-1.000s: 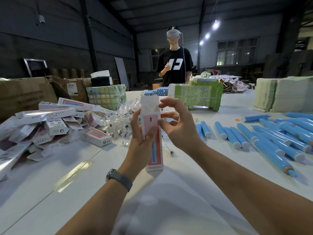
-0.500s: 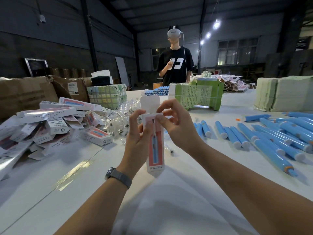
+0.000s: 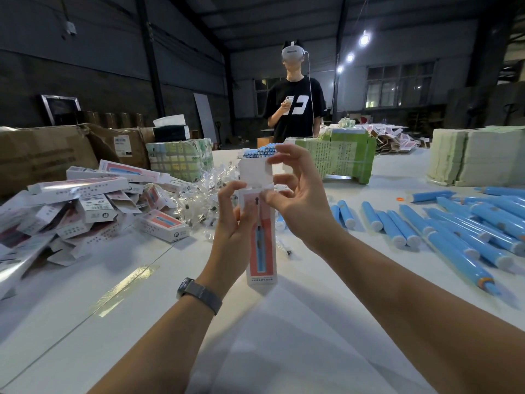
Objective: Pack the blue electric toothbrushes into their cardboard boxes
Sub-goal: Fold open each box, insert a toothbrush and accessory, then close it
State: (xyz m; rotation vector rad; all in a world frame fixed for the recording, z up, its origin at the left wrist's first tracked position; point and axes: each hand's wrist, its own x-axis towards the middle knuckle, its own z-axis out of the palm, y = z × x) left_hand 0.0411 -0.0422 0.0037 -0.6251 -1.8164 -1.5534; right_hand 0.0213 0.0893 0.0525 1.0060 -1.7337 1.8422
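Note:
I hold a tall white and pink toothbrush box (image 3: 262, 245) upright above the white table (image 3: 284, 336). My left hand (image 3: 231, 223) grips its upper left side, thumb near the top edge. My right hand (image 3: 295, 194) is at the box's top; its thumb touches the upper right corner and its fingers are raised by the open white lid flap (image 3: 254, 173). Several blue electric toothbrushes (image 3: 454, 231) lie on the table to the right. What is inside the box is hidden.
A heap of toothbrush boxes (image 3: 85, 206) and clear plastic bags (image 3: 199, 200) lies at the left. Brown cartons (image 3: 42, 155), green paper bundles (image 3: 341, 159) and pale stacks (image 3: 477, 155) stand at the back. A person (image 3: 295, 103) stands beyond the table's far end.
The box tilted slightly and stayed in my left hand. My right hand's fingers lifted from the box's top toward the open lid flap.

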